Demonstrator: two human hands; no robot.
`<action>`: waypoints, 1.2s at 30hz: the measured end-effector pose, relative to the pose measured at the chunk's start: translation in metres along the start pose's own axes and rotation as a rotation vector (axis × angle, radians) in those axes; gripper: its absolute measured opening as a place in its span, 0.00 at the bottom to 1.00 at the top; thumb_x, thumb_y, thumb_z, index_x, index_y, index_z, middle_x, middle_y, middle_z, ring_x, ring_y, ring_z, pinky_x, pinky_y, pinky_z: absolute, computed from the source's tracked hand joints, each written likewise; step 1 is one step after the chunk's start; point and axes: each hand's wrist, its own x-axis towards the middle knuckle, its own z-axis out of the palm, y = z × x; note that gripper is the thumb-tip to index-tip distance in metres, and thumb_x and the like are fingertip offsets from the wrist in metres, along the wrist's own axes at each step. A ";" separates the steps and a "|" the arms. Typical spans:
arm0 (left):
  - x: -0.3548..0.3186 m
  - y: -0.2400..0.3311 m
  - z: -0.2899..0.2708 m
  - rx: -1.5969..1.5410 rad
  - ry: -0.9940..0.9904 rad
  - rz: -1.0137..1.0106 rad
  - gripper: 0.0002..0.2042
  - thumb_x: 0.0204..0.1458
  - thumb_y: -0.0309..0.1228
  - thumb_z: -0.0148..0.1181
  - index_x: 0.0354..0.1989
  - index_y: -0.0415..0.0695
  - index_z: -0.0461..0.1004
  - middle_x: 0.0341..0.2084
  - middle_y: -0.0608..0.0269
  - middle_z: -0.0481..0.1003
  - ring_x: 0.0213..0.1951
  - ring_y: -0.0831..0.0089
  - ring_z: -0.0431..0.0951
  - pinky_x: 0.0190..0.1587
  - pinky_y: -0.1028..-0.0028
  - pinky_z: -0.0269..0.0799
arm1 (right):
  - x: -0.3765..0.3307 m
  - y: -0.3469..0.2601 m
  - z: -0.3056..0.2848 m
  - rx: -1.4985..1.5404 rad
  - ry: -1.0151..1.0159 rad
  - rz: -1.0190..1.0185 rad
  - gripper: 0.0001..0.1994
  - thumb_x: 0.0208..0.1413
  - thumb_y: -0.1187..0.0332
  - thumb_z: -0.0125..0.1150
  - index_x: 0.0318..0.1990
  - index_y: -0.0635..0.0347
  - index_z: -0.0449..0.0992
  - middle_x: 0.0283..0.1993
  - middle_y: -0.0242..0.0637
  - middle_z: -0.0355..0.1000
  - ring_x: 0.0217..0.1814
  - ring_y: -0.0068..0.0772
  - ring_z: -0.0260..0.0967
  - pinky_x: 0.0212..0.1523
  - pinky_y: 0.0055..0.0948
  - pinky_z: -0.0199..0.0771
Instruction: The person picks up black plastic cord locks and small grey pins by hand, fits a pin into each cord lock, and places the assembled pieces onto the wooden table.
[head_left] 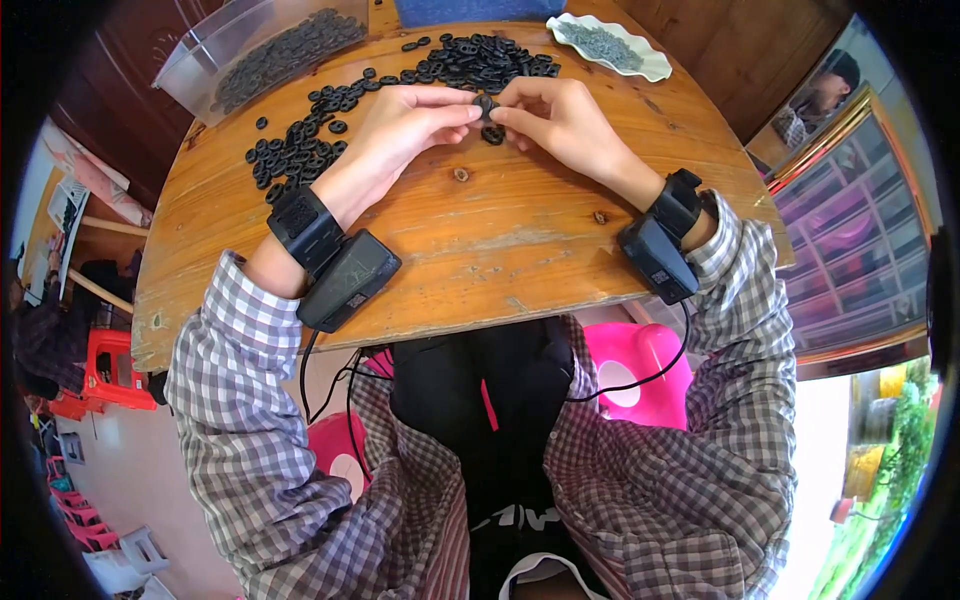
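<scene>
Centrally, over the far half of the wooden surface (480, 250), both hands meet fingertip to fingertip around one black ring (485, 104). Left hand (405, 125): forearm enters from the lower left and runs diagonally up toward the middle; wrist nearly straight, palm turned inward, thumb and forefinger pressed together on the ring's left side, remaining fingers curled loosely beneath. Right hand (555, 120): forearm enters from the lower right, mirroring the left; thumb and forefinger pinch the ring's right side, other fingers folded toward the palm. The ring is held just above the surface, with a second ring (493, 134) lying directly below the fingertips. Each wrist carries a black strap with a boxy black unit, left unit (348, 280) and right unit (657, 258), both resting near the surface's near edge, with cables hanging down. Checked sleeves are pushed back to mid-forearm. Beyond the hands, a loose pile of rings (470, 60) spreads across the far edge and trails left toward a scatter (295, 150) beside the left forearm. A clear bin (200, 55) at far left holds more rings. A pale dish (650, 62) at far right holds small grey pieces.
</scene>
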 end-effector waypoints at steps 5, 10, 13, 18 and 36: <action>-0.003 0.002 -0.005 -0.001 -0.027 -0.014 0.10 0.47 0.27 0.58 0.36 0.34 0.74 0.26 0.65 0.73 0.27 0.83 0.68 0.33 0.85 0.66 | -0.003 -0.012 -0.004 -0.333 0.067 -0.308 0.11 0.44 0.72 0.61 0.36 0.64 0.70 0.26 0.32 0.67 0.25 0.20 0.65 0.25 0.19 0.65; -0.002 0.003 0.002 0.047 -0.107 -0.074 0.09 0.46 0.27 0.58 0.34 0.36 0.75 0.23 0.69 0.70 0.26 0.85 0.64 0.29 0.86 0.60 | -0.004 -0.009 -0.006 -0.469 0.034 -0.625 0.15 0.40 0.72 0.63 0.38 0.63 0.69 0.31 0.38 0.67 0.28 0.37 0.66 0.27 0.27 0.67; -0.004 0.003 0.000 0.092 -0.139 -0.058 0.09 0.46 0.27 0.58 0.34 0.36 0.75 0.21 0.71 0.69 0.24 0.85 0.62 0.28 0.85 0.58 | -0.005 -0.008 -0.008 -0.516 -0.030 -0.615 0.14 0.41 0.72 0.63 0.37 0.63 0.69 0.31 0.41 0.67 0.30 0.44 0.65 0.28 0.30 0.67; -0.008 0.007 0.005 0.114 -0.152 -0.165 0.09 0.48 0.27 0.56 0.35 0.35 0.73 0.25 0.70 0.70 0.27 0.84 0.64 0.31 0.85 0.62 | -0.009 -0.011 -0.008 -0.541 -0.052 -0.634 0.12 0.41 0.71 0.62 0.34 0.64 0.69 0.31 0.41 0.67 0.30 0.46 0.65 0.29 0.33 0.66; 0.022 0.031 -0.041 0.815 0.237 0.316 0.09 0.45 0.30 0.59 0.34 0.41 0.75 0.26 0.62 0.76 0.28 0.77 0.74 0.30 0.77 0.67 | 0.011 0.017 -0.060 -0.770 0.194 -0.295 0.16 0.45 0.64 0.60 0.42 0.62 0.71 0.39 0.45 0.70 0.38 0.43 0.68 0.37 0.34 0.68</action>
